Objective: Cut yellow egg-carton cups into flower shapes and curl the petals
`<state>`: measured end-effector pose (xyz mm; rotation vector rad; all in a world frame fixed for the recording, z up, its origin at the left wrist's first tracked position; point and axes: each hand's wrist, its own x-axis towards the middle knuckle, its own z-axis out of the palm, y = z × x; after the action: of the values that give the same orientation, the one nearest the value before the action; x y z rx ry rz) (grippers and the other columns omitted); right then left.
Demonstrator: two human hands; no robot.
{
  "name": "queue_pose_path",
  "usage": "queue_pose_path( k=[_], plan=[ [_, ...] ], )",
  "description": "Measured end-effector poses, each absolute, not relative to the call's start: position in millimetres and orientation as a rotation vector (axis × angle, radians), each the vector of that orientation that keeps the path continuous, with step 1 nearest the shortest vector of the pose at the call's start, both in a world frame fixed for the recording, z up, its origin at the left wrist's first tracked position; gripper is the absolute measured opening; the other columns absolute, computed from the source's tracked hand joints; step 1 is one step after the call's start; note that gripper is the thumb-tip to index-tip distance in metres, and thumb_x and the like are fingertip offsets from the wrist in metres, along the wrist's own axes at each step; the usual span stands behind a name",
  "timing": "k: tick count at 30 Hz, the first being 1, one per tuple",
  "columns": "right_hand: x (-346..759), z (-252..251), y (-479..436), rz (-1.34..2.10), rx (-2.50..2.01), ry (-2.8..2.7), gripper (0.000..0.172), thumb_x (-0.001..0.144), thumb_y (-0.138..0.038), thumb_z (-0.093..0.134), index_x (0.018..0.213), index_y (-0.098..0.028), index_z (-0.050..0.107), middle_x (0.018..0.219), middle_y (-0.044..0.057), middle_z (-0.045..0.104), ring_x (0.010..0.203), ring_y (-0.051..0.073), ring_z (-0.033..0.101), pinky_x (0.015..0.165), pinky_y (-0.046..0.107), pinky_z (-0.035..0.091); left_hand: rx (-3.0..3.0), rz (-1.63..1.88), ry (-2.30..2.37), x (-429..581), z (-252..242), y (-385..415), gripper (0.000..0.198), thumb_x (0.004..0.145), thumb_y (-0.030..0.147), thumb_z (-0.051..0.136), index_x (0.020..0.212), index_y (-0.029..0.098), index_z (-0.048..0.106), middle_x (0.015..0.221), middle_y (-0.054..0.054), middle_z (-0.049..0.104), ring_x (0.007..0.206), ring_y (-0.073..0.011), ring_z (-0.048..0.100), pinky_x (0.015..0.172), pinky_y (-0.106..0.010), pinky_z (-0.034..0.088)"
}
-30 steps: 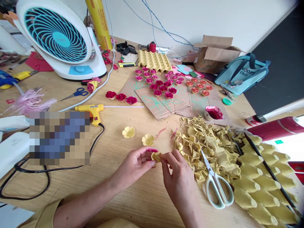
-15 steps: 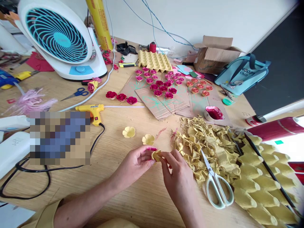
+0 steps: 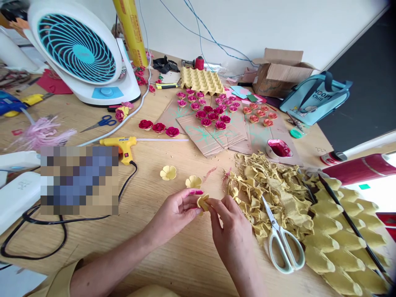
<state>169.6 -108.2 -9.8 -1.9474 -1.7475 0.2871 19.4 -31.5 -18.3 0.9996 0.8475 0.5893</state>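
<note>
Between my two hands is a small yellow egg-carton flower (image 3: 202,202), its petals curled. My left hand (image 3: 177,212) pinches it from the left, with pink stain on a fingertip. From the right, the thumb and index finger of my right hand (image 3: 229,222) grip a petal edge. Just beyond lie two open yellow flower cups, one nearer my fingers (image 3: 194,181) and one farther left (image 3: 168,173). White-handled scissors (image 3: 283,243) rest to the right of my right hand, their blades on a heap of torn carton scraps (image 3: 272,194).
Yellow egg trays (image 3: 343,235) fill the right side, a dark brush across them. Painted magenta roses (image 3: 213,116) and orange ones (image 3: 254,119) stand on cardboard, near a paint dish (image 3: 279,148). A yellow glue gun (image 3: 123,148), its cord, and a fan (image 3: 83,53) are on the left.
Both hands stay nearly in place on the flower, with only a slight shift of the fingers. The whole view has drifted a little; nothing else has moved.
</note>
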Motion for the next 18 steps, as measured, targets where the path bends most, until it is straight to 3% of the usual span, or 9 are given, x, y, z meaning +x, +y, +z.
queue_pose_path(
  k=[7, 14, 18],
  plan=[
    [171.0, -11.2, -107.3, 0.311, -1.944, -1.747, 0.019, 0.096, -0.019, 0.049, 0.097, -0.025, 0.067, 0.079, 0.001, 0.055, 0.063, 0.014, 0.055, 0.055, 0.023, 0.033, 1.014, 0.580, 0.837, 19.0, -22.8, -32.6, 0.041, 0.078, 0.022, 0.072, 0.115, 0.016, 0.057, 0.109, -0.007, 0.074, 0.106, -0.0205, 0.068, 0.094, -0.032, 0.052],
    [167.9, -8.7, -107.9, 0.224, -1.956, -1.781, 0.021, 0.093, -0.014, 0.050, 0.082, -0.022, 0.065, 0.079, 0.003, 0.057, 0.071, 0.016, 0.059, 0.060, 0.023, 0.037, 1.008, 0.570, 0.831, 19.4, -23.7, -34.5, 0.042, 0.077, 0.022, 0.072, 0.116, 0.016, 0.057, 0.112, -0.009, 0.073, 0.109, -0.0219, 0.066, 0.094, -0.033, 0.052],
    [168.5, -8.3, -106.4, 0.303, -1.940, -1.716, 0.018, 0.096, -0.019, 0.049, 0.097, -0.023, 0.067, 0.082, 0.003, 0.059, 0.069, 0.015, 0.058, 0.060, 0.023, 0.040, 1.060, 0.592, 0.850, 18.6, -21.2, -35.1, 0.042, 0.078, 0.020, 0.070, 0.118, 0.017, 0.056, 0.113, -0.009, 0.072, 0.106, -0.0204, 0.067, 0.093, -0.031, 0.052]
  ],
)
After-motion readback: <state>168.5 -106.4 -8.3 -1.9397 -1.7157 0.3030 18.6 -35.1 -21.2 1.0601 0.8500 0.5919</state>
